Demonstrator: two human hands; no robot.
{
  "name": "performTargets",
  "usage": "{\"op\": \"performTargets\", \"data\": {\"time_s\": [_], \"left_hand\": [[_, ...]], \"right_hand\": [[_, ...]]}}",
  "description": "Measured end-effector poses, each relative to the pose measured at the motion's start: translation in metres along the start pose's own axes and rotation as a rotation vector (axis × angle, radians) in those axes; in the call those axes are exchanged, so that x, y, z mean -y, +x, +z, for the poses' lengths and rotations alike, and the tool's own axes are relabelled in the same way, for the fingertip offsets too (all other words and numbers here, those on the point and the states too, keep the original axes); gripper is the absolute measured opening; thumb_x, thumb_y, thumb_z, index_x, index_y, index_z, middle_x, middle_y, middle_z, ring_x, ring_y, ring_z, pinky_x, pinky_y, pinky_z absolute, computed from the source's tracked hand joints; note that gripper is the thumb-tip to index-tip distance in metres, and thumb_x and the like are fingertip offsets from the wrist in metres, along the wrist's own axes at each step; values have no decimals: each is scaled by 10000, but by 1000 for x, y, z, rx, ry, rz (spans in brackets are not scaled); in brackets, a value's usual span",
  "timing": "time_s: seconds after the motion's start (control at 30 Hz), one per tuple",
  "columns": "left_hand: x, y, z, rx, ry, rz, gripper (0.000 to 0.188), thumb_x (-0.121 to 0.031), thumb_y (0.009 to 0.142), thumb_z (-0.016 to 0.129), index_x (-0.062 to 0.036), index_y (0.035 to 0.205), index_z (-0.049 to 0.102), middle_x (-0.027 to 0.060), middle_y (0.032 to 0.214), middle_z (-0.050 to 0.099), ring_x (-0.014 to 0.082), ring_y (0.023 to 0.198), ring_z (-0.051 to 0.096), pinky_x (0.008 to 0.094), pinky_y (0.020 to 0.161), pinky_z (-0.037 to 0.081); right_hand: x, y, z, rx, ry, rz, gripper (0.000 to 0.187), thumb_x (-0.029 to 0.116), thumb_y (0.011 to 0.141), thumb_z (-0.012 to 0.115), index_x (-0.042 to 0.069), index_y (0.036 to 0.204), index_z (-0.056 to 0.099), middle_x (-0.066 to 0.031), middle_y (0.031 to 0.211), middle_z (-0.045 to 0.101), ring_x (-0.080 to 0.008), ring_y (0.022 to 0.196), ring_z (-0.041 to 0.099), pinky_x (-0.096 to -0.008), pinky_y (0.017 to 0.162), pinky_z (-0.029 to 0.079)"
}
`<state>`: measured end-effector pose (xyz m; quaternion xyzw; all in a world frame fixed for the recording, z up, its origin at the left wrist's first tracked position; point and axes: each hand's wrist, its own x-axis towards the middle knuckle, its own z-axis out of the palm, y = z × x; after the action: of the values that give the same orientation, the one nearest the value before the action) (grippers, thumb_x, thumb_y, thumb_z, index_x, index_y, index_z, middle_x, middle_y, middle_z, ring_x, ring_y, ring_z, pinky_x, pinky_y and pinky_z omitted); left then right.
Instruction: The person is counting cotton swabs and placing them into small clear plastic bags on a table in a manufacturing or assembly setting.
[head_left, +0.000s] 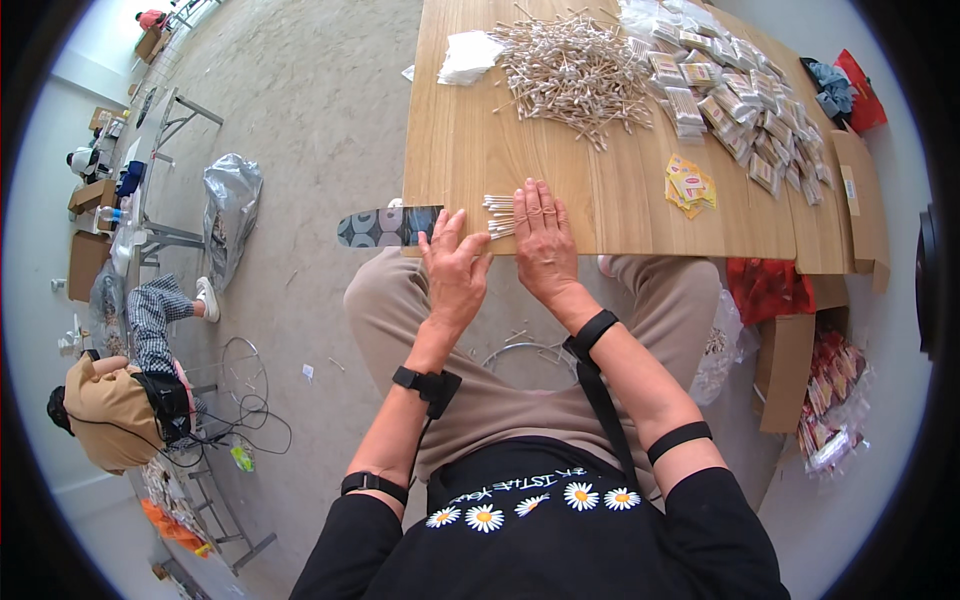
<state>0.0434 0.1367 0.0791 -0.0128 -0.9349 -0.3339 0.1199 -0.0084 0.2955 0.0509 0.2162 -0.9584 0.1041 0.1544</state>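
Note:
A small row of cotton swabs lies on the wooden table near its front edge, between my two hands. My right hand is stretched out flat beside the swabs, fingers together and palm edge toward them, covering their right ends. My left hand is at the swabs' left and near side, its fingers apart and bent a little, thumb close to the swab ends. Left of it, a dark and grey patterned flat object juts past the table edge, partly under my left fingertips.
Farther back sit a large heap of loose cotton swabs, white plastic bags, many filled swab packs and yellow cards. Cardboard boxes stand at the right. Another person sits at the far left by cables.

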Motion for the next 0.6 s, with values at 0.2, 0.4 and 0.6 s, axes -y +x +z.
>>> {"op": "performTargets", "data": {"time_s": [0.2, 0.4, 0.6], "left_hand": [[-2, 2, 1, -27, 4, 8, 245, -88, 849, 714, -126, 1091, 725, 143, 1462, 494, 346, 1460, 330, 615, 1191, 117], [-2, 7, 4, -11, 2, -17, 247, -90, 846, 715, -125, 1090, 721, 146, 1462, 493, 351, 1460, 327, 624, 1191, 111], [-3, 5, 3, 1, 14, -9, 250, -101, 848, 717, -118, 1097, 714, 147, 1457, 496, 357, 1461, 322, 628, 1189, 115]], "right_hand": [[-1, 0, 0, -13, 6, -2, 696, 43, 828, 582, -18, 1489, 374, -189, 1567, 359, -327, 1485, 305, -440, 1214, 259], [1, 0, -2, -9, 25, 2, 694, 39, 826, 587, -18, 1485, 378, -190, 1566, 360, -329, 1484, 307, -442, 1212, 265], [0, 0, -1, -5, 12, 6, 703, 36, 825, 593, -17, 1489, 369, -189, 1563, 362, -331, 1485, 305, -446, 1208, 273]]}}
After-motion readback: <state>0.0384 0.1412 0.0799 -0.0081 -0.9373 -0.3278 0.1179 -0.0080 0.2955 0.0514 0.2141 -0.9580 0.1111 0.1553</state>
